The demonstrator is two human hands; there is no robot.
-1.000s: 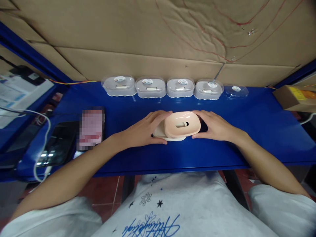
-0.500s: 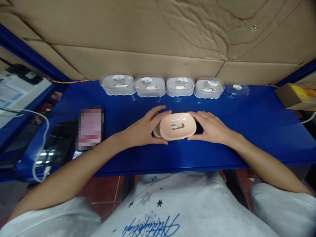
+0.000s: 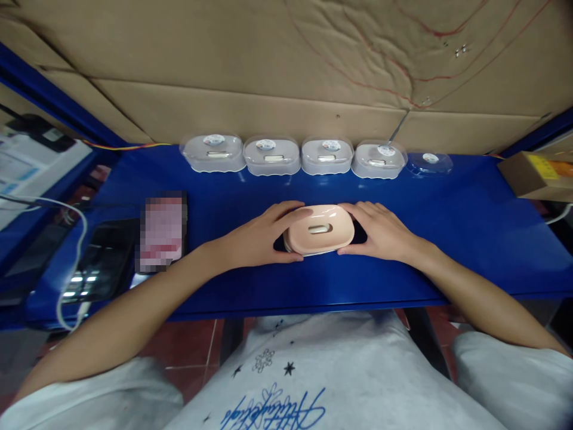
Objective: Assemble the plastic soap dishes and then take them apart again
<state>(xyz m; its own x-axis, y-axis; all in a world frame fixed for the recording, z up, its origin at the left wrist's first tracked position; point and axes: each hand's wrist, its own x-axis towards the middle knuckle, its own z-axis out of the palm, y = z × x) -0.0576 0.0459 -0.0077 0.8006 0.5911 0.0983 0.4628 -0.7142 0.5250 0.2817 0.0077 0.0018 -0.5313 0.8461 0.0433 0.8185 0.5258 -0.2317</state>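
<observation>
A shallow peach oval tray [image 3: 316,242] with a slot in its middle looks like the top part of a soap dish. It sits over a paler base, of which only a thin rim shows below the tray's left and front edges. A whitish bar [image 3: 319,229] shows inside the slot. My left hand [image 3: 264,236] grips the left end of the soap dish, thumb in front and fingers behind, one fingertip over the rim. My right hand [image 3: 380,230] holds the right end between thumb and fingers. Both hands are closed on it just above or on the blue table [image 3: 259,289].
Several whitish oval boxes with clear lids [image 3: 326,155] stand along the back, and a loose clear lid [image 3: 430,164] lies right of them. A phone-like device [image 3: 162,233] with a blurred screen, a black glossy object [image 3: 101,263] and a white cable [image 3: 85,230] are at left; a cardboard box [image 3: 532,179] at right.
The peach tray has settled lower and more evenly over the base, with the whitish bar now lined up in the slot. My left fingers have come down closer around the left end.
</observation>
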